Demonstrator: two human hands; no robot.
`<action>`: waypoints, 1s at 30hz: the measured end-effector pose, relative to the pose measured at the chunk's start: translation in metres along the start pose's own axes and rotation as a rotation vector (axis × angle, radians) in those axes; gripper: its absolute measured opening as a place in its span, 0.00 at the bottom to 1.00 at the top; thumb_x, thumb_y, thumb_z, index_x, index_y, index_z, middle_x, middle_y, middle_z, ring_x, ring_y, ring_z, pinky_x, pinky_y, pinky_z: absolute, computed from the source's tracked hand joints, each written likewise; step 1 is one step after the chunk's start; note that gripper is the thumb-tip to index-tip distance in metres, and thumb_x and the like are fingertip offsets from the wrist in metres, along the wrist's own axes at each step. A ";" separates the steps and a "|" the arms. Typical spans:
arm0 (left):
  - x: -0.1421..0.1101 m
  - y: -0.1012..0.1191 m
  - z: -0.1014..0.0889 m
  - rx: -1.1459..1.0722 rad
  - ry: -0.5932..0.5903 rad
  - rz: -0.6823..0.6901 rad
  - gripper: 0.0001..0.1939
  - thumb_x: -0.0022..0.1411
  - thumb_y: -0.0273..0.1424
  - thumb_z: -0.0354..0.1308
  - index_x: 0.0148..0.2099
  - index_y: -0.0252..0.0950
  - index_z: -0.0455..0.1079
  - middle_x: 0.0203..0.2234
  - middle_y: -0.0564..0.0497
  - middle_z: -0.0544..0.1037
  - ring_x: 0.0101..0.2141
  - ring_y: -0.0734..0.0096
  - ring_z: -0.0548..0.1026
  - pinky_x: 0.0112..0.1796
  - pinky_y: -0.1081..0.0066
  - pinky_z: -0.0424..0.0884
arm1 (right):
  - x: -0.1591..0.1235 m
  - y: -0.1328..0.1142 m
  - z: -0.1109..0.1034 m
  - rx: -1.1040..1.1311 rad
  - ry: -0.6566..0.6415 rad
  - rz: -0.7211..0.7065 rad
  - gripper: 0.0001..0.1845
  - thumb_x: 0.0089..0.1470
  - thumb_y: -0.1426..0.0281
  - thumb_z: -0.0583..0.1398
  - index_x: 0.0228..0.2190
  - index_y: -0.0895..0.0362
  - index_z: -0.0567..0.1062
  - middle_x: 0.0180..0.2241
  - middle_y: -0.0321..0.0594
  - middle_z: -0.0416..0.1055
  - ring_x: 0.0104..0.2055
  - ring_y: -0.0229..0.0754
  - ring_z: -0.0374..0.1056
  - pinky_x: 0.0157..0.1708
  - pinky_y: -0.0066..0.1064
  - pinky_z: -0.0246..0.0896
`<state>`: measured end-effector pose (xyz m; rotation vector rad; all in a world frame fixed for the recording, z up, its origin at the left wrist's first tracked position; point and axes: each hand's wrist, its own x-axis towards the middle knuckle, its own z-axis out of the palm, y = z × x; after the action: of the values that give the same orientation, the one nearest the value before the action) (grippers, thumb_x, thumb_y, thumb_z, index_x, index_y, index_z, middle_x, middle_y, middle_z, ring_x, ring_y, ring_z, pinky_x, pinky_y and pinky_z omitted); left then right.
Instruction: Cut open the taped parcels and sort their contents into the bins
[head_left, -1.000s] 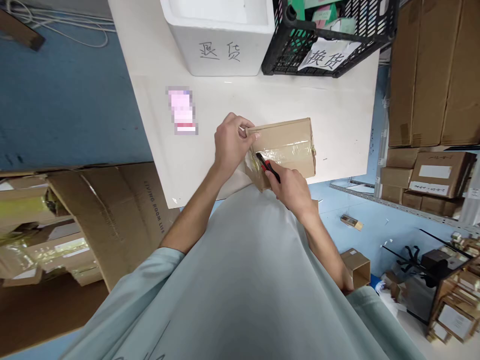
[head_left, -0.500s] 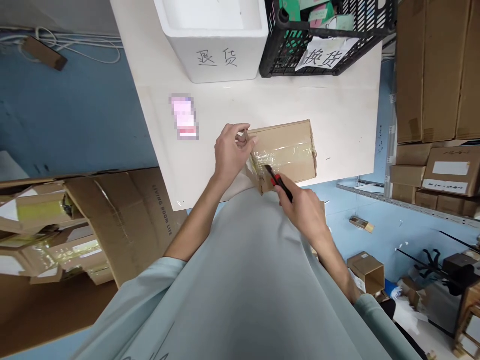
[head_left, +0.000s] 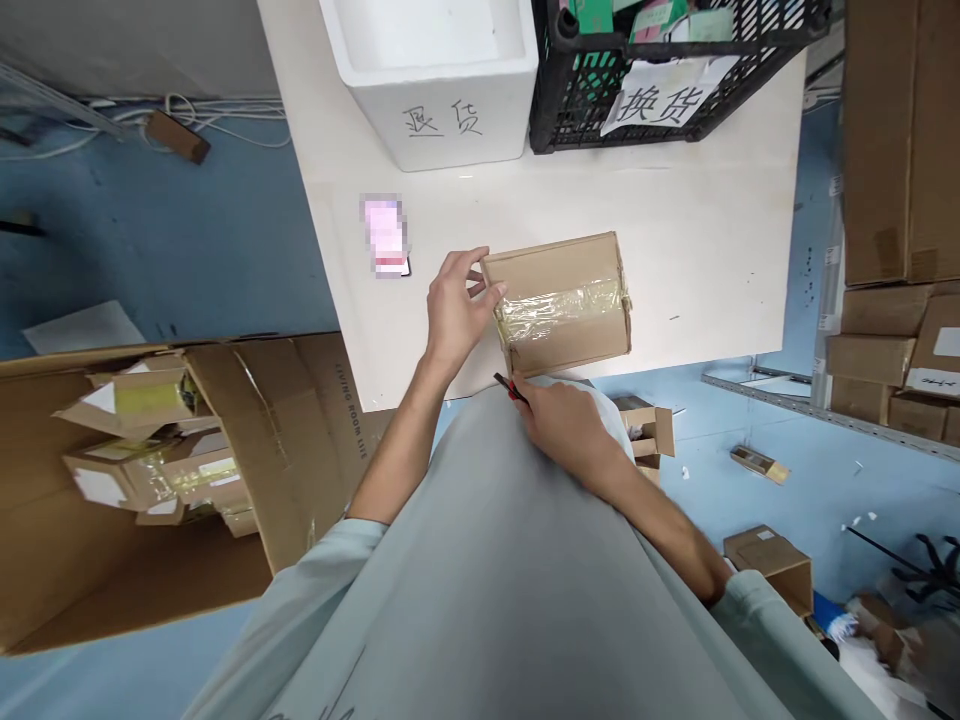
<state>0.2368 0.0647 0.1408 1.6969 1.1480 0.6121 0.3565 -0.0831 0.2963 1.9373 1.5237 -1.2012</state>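
Observation:
A brown cardboard box (head_left: 562, 345) lies on the white table, a shiny strip of clear packing tape along its top. My left hand (head_left: 459, 315) grips the box's left end, thumb on the top edge and fingers around the side. Close to the near left corner, my right hand (head_left: 566, 432) is closed around a black and red utility knife (head_left: 510, 387). Its tip points up and left, just beside the box; whether it touches the cardboard I cannot tell. Most of the handle is hidden in my fist.
At the table's back stand a white foam bin (head_left: 457, 130) and a black plastic crate (head_left: 577, 110) holding small packages. A blurred pink phone-like item (head_left: 385, 235) lies left. A large carton (head_left: 285, 450) with smaller boxes sits lower left. More cartons (head_left: 870, 350) are stacked right.
My right hand has brought the knife down and left, off the box's top to its near left corner. My left hand keeps its hold on the box. The camera view has shifted slightly.

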 end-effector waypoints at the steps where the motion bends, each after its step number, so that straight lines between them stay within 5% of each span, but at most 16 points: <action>1: -0.001 0.000 0.000 -0.009 -0.001 -0.003 0.28 0.71 0.33 0.69 0.71 0.44 0.74 0.65 0.44 0.77 0.55 0.58 0.81 0.55 0.57 0.87 | -0.005 0.005 0.003 -0.007 -0.011 -0.008 0.29 0.82 0.62 0.49 0.77 0.48 0.67 0.45 0.49 0.87 0.46 0.57 0.83 0.42 0.38 0.69; 5: -0.007 0.002 -0.002 -0.066 -0.041 -0.007 0.36 0.71 0.39 0.71 0.76 0.46 0.68 0.71 0.42 0.73 0.61 0.52 0.80 0.59 0.52 0.85 | -0.016 0.037 -0.002 0.052 0.136 0.009 0.31 0.82 0.59 0.49 0.80 0.44 0.62 0.44 0.46 0.87 0.45 0.55 0.83 0.43 0.37 0.69; 9: -0.015 0.004 -0.007 -0.122 -0.138 -0.019 0.46 0.68 0.46 0.75 0.81 0.49 0.61 0.78 0.40 0.66 0.69 0.42 0.74 0.63 0.45 0.82 | 0.002 0.056 -0.013 0.098 0.262 -0.005 0.33 0.82 0.59 0.46 0.81 0.47 0.59 0.45 0.47 0.87 0.43 0.56 0.82 0.43 0.38 0.69; 16: -0.021 0.009 -0.014 -0.122 -0.209 -0.098 0.49 0.64 0.47 0.77 0.81 0.48 0.63 0.79 0.38 0.64 0.72 0.35 0.72 0.63 0.40 0.82 | 0.025 0.049 -0.022 0.080 0.076 -0.202 0.34 0.81 0.66 0.45 0.81 0.55 0.58 0.49 0.52 0.87 0.48 0.55 0.81 0.48 0.40 0.70; 23: -0.016 0.028 -0.001 -0.024 -0.151 -0.121 0.41 0.63 0.50 0.76 0.72 0.44 0.70 0.73 0.38 0.71 0.65 0.44 0.78 0.47 0.59 0.90 | 0.013 0.081 -0.017 0.023 0.019 -0.265 0.32 0.83 0.64 0.45 0.81 0.49 0.57 0.47 0.48 0.87 0.48 0.54 0.83 0.47 0.38 0.71; 30: -0.018 0.037 0.011 0.089 -0.058 -0.138 0.33 0.62 0.39 0.73 0.66 0.42 0.71 0.68 0.40 0.75 0.60 0.50 0.80 0.39 0.67 0.88 | 0.012 0.101 -0.015 0.038 0.013 -0.289 0.35 0.83 0.60 0.47 0.82 0.54 0.52 0.50 0.51 0.87 0.49 0.55 0.84 0.48 0.39 0.71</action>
<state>0.2535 0.0399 0.1719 1.6824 1.2544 0.4295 0.4563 -0.0983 0.2753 1.7940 1.8482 -1.3438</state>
